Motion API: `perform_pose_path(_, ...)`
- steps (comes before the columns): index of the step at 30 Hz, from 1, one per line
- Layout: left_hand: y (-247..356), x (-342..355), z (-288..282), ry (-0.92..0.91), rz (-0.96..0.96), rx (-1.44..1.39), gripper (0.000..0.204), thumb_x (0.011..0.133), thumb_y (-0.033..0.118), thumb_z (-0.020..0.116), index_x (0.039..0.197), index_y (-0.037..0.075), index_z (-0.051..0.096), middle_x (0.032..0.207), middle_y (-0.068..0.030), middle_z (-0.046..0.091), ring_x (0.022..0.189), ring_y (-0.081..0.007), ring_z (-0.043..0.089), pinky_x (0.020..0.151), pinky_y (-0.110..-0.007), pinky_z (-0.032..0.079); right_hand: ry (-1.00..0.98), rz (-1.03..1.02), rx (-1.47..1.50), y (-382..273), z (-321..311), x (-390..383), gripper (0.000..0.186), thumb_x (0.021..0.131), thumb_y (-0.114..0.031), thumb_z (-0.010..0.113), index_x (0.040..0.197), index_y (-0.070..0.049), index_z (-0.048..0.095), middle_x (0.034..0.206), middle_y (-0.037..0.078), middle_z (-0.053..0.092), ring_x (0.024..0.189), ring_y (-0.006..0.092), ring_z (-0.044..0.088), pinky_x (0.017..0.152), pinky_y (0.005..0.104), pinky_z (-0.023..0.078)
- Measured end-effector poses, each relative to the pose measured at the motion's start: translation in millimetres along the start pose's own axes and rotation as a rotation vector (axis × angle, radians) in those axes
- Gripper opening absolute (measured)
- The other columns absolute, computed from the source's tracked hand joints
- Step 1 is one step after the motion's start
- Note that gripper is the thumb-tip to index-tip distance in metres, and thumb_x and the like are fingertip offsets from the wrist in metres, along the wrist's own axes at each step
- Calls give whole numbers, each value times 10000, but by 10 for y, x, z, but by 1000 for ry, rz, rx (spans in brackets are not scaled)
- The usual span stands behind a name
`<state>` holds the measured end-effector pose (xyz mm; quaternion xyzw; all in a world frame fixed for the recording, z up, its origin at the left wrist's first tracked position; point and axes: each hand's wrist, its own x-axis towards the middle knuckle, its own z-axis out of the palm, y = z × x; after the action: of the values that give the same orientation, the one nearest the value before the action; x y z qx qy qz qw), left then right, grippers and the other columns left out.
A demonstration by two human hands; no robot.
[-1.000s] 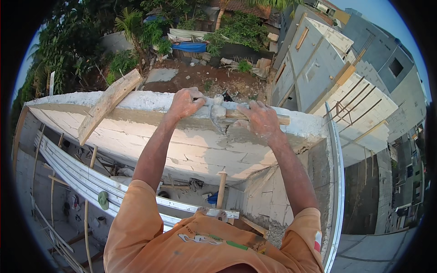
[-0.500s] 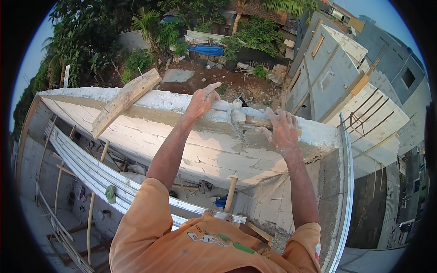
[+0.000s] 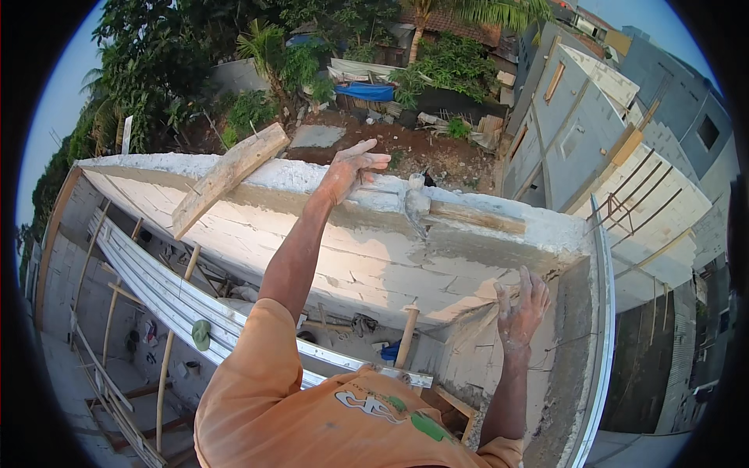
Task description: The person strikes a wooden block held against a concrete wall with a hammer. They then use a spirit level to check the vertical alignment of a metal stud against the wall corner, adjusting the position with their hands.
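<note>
A claw hammer (image 3: 477, 218) with a wooden handle lies along the whitish top of the block wall (image 3: 312, 172), its dusty metal head toward the left. My left hand (image 3: 353, 170) is at the wall's top edge, left of the hammer head, with fingers stretched out and nothing in them. Dust coats the fingers of both hands. My right hand (image 3: 523, 309) hangs in the air below and right of the hammer handle, empty, fingers apart. Some rough mortar coats the band under the wall's top.
A wooden plank (image 3: 232, 179) leans across the wall top at left. Long metal channels (image 3: 160, 274) run below, with a green cap (image 3: 201, 334) on them. Another metal channel (image 3: 599, 343) stands at right. Rebar (image 3: 630, 199) juts out beyond. The ground drops away on the far side.
My right hand has let go of the hammer handle and moved down and toward me. The left hand stays near the wall edge, its fingers now more spread. The view has shifted slightly.
</note>
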<state>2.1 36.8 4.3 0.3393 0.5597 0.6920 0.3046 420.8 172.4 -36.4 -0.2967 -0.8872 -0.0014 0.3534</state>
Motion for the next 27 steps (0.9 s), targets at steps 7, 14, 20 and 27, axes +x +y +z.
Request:
perform_pose_path(7,42,-81,-270,-41,48,357,606,957,141,534,1507,-25,343,1367,-137,607,1290,-250,534,1103,-365,389,-206,194,14,54,153,-816,516,861,-303,733,1264,-19,584,1200,181,568,1116,372,533,984,509,397)
perform_pose_path(14,54,-5,248,-142,284,885,506,987,70,456,1489,86,393,1415,-171,551,1354,-367,468,1112,-401,372,-201,268,-1,202,194,-1525,481,868,-317,716,1234,-30,596,1109,159,603,1033,358,571,916,503,432)
perform_pose_path(20,36,-180,-216,-24,339,1150,479,969,22,403,1442,43,475,1427,-222,522,1338,-366,484,1113,-409,361,-249,416,8,54,13,-1638,476,869,-275,700,1268,-48,573,1112,139,600,1044,335,569,933,486,429)
perform_pose_path(27,-247,-82,-285,-309,324,1223,470,1032,174,403,1475,20,426,1487,-180,481,1397,-315,427,1164,-385,281,-61,505,-97,-33,-988,-1751,477,862,-266,717,1265,-51,578,1116,138,592,1021,324,576,890,459,471)
